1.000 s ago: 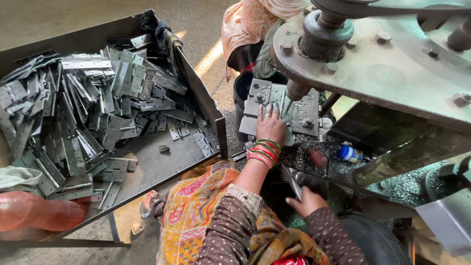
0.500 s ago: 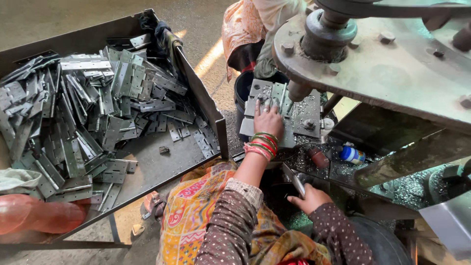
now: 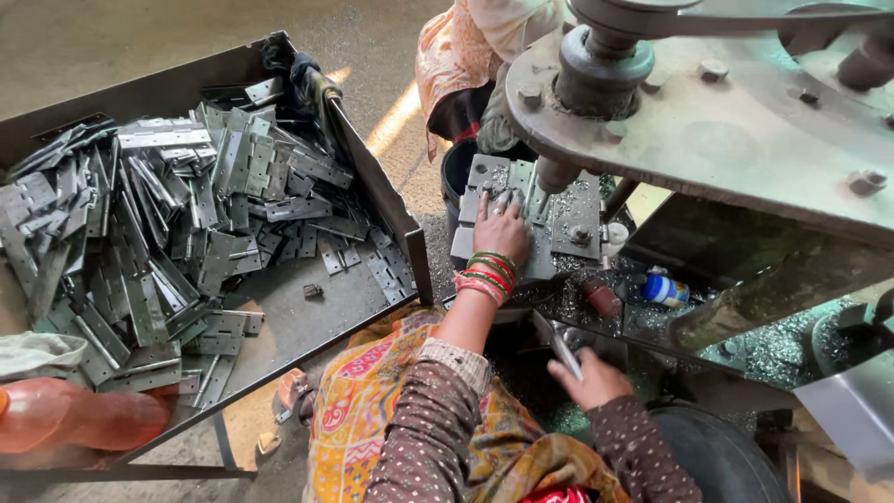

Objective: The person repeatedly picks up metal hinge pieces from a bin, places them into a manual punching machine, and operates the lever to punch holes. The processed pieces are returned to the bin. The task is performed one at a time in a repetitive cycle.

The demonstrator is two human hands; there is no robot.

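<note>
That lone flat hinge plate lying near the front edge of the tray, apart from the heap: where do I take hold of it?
Probably by the long edges of the hinge plate, coming from above. It lies flat on the tray floor, with bare floor on its right side leaving room for fingertips; the heap crowds its left.

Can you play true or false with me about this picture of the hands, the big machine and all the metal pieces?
1. The left hand rests flat on the metal block under the machine. True.
2. The right hand is empty. False: it holds a thin metal strip.
3. The tray is full of metal hinges. True.
4. The left wrist is bare. False: it wears red and green bangles.
5. A small blue and white bottle lies on the machine bed, right of the left hand. True.
6. The orange plastic bottle stands on the metal block. False: it lies at the picture's lower left, by the tray.
</note>
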